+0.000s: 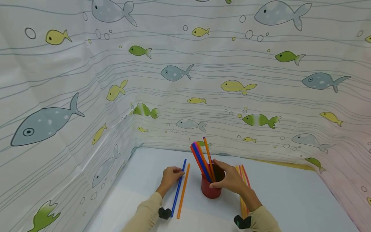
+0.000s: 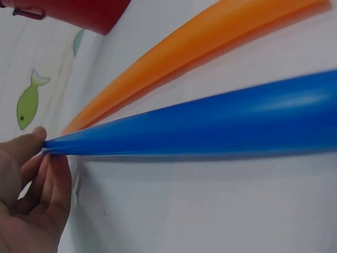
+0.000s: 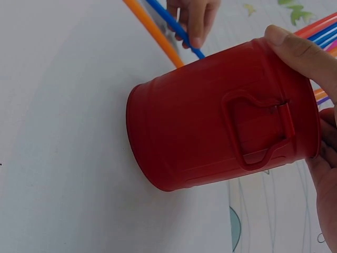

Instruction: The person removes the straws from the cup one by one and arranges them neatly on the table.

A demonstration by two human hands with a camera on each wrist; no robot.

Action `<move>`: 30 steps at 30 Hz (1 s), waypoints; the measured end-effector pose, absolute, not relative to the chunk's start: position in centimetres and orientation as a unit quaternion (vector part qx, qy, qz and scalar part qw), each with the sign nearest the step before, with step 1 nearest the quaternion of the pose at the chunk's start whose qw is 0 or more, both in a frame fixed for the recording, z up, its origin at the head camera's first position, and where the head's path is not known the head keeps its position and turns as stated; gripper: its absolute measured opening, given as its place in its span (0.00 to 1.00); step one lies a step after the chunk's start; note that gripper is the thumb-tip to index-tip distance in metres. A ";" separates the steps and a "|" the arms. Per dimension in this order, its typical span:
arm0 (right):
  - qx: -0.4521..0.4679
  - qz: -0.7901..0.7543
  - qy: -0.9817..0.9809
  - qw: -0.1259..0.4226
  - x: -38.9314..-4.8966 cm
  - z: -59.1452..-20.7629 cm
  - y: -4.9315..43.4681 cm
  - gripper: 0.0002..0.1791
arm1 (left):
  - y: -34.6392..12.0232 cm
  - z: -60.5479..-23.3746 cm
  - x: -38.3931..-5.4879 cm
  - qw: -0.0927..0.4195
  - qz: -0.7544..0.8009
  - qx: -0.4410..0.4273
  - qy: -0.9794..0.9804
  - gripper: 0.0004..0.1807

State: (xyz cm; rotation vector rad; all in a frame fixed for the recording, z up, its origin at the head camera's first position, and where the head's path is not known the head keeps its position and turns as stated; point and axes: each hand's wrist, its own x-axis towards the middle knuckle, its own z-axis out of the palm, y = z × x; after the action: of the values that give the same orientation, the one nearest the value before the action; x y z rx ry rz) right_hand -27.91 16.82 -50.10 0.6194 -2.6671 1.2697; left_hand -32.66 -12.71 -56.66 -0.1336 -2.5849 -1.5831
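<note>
My left hand (image 1: pixel 170 178) pinches a long blue straw (image 1: pixel 177 195) near its far end, between thumb and fingertips, as the left wrist view also shows. Just right of it, an orange straw (image 1: pixel 183 193) lies on the white table, roughly alongside. A red metal can (image 1: pixel 211 190) with a wire-like side handle holds several straws (image 1: pixel 203 161) in orange, blue, red and pink, leaning to the left. My right hand (image 1: pixel 230 178) grips this can at its rim, thumb on the near side and fingers at the far side.
Yellow and pink straws (image 1: pixel 245 175) lie on the white table (image 1: pixel 287 199) at the right, partly under my right forearm. A fish-patterned sheet (image 1: pixel 220 64) hangs behind and along both sides of the table.
</note>
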 end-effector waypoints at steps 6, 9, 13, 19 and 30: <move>0.203 0.418 -0.883 0.064 -27.9 -50.1 16.8 0.58 | -12.5 -56.9 -32.9 0.057 -0.506 -0.042 -0.860 0.11; 0.203 0.418 -0.883 0.062 -27.9 -50.1 16.8 0.58 | -12.5 -57.0 -32.9 0.054 -0.501 -0.043 -0.862 0.11; 0.209 0.420 -0.881 0.065 -27.9 -50.1 16.8 0.57 | -12.5 -57.0 -32.9 0.051 -0.501 -0.045 -0.863 0.10; 0.207 0.424 -0.879 0.061 -28.0 -50.1 16.8 0.57 | -12.4 -57.0 -33.0 0.051 -0.491 -0.046 -0.868 0.10; 0.200 0.420 -0.884 0.053 -27.9 -50.0 16.8 0.57 | -12.4 -57.0 -32.8 0.054 -0.475 -0.049 -0.877 0.11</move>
State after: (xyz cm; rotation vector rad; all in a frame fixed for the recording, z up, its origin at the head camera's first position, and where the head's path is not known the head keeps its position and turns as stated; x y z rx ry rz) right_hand -27.91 16.81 -50.05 0.6073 -2.6865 1.2766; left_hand -32.81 -12.44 -57.00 -0.1499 -2.6641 -1.4448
